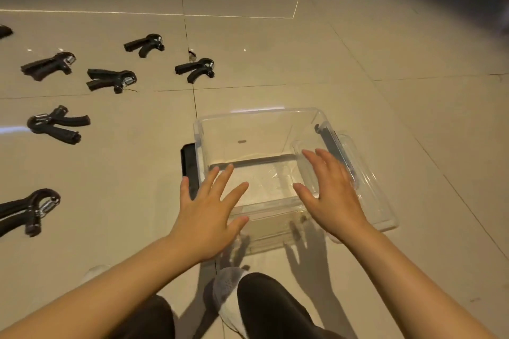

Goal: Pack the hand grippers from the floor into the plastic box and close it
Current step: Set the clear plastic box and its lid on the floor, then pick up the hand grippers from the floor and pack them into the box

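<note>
I have both hands spread over the clear plastic box, which sits open on the floor just in front of my knees. My left hand hovers with straight, splayed fingers over the box's near left corner, holding nothing; my right hand is equally flat and empty above the right side, where the transparent lid lies tilted against the box's right wall. I judge the lid rests there so the mouth is free for loading yet within reach for closing. The box looks empty, so packing has not begun. The hand grippers lie scattered on the tiles to my left, well apart from the box and from each other; at least six show fully. A black latch hangs down on the box's left side, presumably undone.
</note>
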`<action>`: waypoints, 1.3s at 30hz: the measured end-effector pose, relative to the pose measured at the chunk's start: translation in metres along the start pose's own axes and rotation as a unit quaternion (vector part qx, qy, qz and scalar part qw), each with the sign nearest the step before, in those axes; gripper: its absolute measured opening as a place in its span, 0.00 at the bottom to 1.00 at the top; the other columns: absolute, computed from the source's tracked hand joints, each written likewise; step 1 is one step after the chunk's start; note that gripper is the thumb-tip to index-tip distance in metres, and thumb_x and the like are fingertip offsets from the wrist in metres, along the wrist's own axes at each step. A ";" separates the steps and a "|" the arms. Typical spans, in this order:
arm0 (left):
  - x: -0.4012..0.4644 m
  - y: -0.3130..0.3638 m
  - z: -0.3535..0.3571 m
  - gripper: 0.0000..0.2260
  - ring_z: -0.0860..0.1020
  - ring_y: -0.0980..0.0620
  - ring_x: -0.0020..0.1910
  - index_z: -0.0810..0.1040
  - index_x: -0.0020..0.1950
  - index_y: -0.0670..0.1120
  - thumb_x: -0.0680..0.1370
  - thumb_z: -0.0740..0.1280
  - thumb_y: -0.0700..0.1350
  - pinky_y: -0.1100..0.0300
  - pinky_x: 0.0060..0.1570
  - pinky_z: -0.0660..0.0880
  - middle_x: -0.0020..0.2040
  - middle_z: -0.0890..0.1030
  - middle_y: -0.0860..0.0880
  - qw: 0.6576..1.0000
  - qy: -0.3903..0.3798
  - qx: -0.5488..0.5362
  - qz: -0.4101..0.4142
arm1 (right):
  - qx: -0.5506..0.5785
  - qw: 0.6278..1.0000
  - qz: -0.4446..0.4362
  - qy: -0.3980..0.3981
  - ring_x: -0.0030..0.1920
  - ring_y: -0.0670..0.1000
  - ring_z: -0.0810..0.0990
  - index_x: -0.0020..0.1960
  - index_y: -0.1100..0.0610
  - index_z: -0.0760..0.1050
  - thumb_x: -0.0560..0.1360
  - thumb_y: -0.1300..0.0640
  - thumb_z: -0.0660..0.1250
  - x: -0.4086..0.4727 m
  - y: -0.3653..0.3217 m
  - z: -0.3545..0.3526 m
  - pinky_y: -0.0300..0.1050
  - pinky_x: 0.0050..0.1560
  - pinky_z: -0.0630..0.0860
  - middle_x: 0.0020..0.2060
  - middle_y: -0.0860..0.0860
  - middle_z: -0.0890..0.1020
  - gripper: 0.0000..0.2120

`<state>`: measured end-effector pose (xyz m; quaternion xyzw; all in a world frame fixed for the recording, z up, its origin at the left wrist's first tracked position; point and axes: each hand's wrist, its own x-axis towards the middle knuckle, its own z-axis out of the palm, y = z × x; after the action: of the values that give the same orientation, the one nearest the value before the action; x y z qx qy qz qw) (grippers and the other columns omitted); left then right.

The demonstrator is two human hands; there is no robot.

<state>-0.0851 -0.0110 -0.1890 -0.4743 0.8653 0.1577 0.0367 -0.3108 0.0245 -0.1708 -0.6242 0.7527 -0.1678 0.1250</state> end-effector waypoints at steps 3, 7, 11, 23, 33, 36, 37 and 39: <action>-0.023 -0.030 -0.061 0.27 0.51 0.48 0.76 0.55 0.75 0.56 0.78 0.56 0.60 0.49 0.71 0.54 0.78 0.50 0.49 0.999 0.048 0.008 0.013 | 0.007 0.998 -0.055 -0.039 0.74 0.51 0.55 0.74 0.49 0.59 0.77 0.51 0.64 0.006 -0.046 -0.029 0.45 0.70 0.56 0.74 0.50 0.58 0.28; -0.078 -0.066 -0.144 0.21 0.68 0.52 0.66 0.64 0.71 0.55 0.78 0.58 0.57 0.56 0.59 0.70 0.71 0.66 0.53 0.990 0.129 0.041 -0.042 | -0.008 0.985 -0.158 -0.075 0.73 0.50 0.57 0.73 0.47 0.59 0.77 0.50 0.64 0.013 -0.131 -0.059 0.47 0.70 0.60 0.74 0.48 0.57 0.27; -0.159 -0.095 -0.189 0.17 0.76 0.54 0.56 0.71 0.64 0.56 0.78 0.57 0.59 0.53 0.50 0.76 0.61 0.75 0.56 0.968 0.207 0.046 -0.134 | -0.006 0.961 -0.262 -0.086 0.73 0.51 0.59 0.74 0.44 0.57 0.77 0.48 0.64 0.005 -0.226 -0.075 0.48 0.68 0.66 0.75 0.47 0.55 0.29; -0.268 -0.201 -0.111 0.14 0.76 0.57 0.46 0.74 0.60 0.54 0.77 0.61 0.56 0.57 0.47 0.76 0.49 0.78 0.56 0.913 0.148 -0.042 -0.378 | -0.032 0.889 -0.373 -0.262 0.70 0.50 0.64 0.73 0.44 0.58 0.75 0.43 0.65 -0.004 -0.335 0.008 0.46 0.67 0.68 0.74 0.47 0.57 0.30; -0.242 -0.299 -0.109 0.16 0.76 0.52 0.53 0.72 0.64 0.52 0.78 0.61 0.55 0.54 0.51 0.75 0.57 0.78 0.52 0.916 0.096 -0.010 -0.390 | -0.069 0.883 -0.321 -0.335 0.70 0.52 0.65 0.73 0.45 0.57 0.74 0.43 0.65 0.043 -0.362 0.098 0.46 0.66 0.67 0.73 0.49 0.60 0.31; -0.262 -0.317 -0.135 0.16 0.76 0.53 0.54 0.71 0.65 0.52 0.78 0.60 0.54 0.59 0.47 0.74 0.57 0.77 0.53 0.906 0.110 0.006 -0.409 | -0.054 0.889 -0.328 -0.314 0.69 0.53 0.66 0.73 0.46 0.57 0.74 0.44 0.67 0.063 -0.403 0.093 0.48 0.65 0.68 0.73 0.50 0.61 0.32; -0.270 -0.325 -0.143 0.16 0.76 0.53 0.53 0.71 0.65 0.52 0.78 0.60 0.54 0.59 0.47 0.75 0.57 0.78 0.53 0.901 0.113 0.006 -0.419 | -0.042 0.893 -0.334 -0.300 0.69 0.53 0.66 0.73 0.47 0.57 0.74 0.44 0.67 0.068 -0.418 0.093 0.48 0.66 0.68 0.73 0.50 0.62 0.33; -0.286 -0.342 -0.152 0.16 0.77 0.54 0.51 0.72 0.64 0.53 0.78 0.60 0.55 0.57 0.47 0.76 0.57 0.78 0.53 0.889 0.131 0.000 -0.439 | -0.032 0.893 -0.350 -0.282 0.69 0.53 0.66 0.73 0.47 0.57 0.73 0.43 0.68 0.075 -0.444 0.098 0.50 0.66 0.69 0.72 0.51 0.63 0.34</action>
<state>0.3692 0.0026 -0.0657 -0.8221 0.5659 0.0618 -0.0117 0.1130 -0.1320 -0.0770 -0.8719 0.4240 0.0063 0.2450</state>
